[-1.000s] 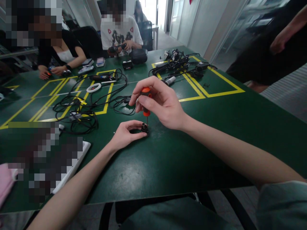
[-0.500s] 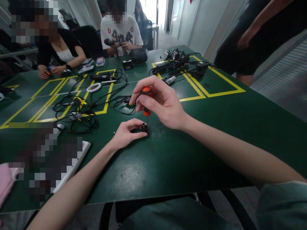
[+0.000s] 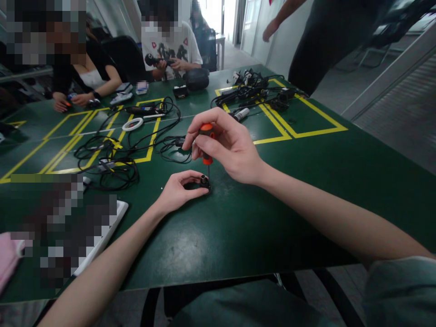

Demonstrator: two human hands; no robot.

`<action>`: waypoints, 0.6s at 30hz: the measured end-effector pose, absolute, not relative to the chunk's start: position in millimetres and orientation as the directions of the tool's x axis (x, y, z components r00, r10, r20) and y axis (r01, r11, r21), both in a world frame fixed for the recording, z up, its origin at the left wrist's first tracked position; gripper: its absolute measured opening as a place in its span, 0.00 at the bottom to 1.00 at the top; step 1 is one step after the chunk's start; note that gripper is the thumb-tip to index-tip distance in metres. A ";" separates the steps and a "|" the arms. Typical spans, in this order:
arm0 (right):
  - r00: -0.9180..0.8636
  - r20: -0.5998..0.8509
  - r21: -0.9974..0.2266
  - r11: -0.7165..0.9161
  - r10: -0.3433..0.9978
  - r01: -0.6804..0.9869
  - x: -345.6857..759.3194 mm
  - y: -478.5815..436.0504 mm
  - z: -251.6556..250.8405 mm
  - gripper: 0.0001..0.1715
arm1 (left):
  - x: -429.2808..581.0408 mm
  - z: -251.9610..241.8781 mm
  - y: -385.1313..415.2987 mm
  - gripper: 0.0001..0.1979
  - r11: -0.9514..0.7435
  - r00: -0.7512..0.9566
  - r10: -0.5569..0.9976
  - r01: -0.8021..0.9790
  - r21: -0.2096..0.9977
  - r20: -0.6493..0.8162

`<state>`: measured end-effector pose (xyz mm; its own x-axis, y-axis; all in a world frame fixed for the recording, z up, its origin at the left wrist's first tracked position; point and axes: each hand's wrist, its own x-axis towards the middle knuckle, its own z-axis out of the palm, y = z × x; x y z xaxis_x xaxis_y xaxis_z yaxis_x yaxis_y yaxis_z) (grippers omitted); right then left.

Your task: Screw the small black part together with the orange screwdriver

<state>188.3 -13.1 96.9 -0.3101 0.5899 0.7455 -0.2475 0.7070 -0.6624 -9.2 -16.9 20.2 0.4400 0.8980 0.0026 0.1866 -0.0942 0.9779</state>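
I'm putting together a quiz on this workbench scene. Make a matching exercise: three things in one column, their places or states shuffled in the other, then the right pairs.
Things
1. screwdriver
2. small black part
3. white ring

Places or states
A. flat on the green table among black cables, no hand on it
B. held upright in the right hand, tip pointing down
C. pinched by the left hand against the table

Pairs: 1-B, 2-C, 3-A
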 end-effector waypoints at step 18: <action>-0.370 0.752 -0.658 0.663 0.546 -0.358 186.6 -20.6 98.5 0.09 | -8.8 21.6 -25.6 0.16 -0.305 0.445 0.881 0.275 0.912 0.160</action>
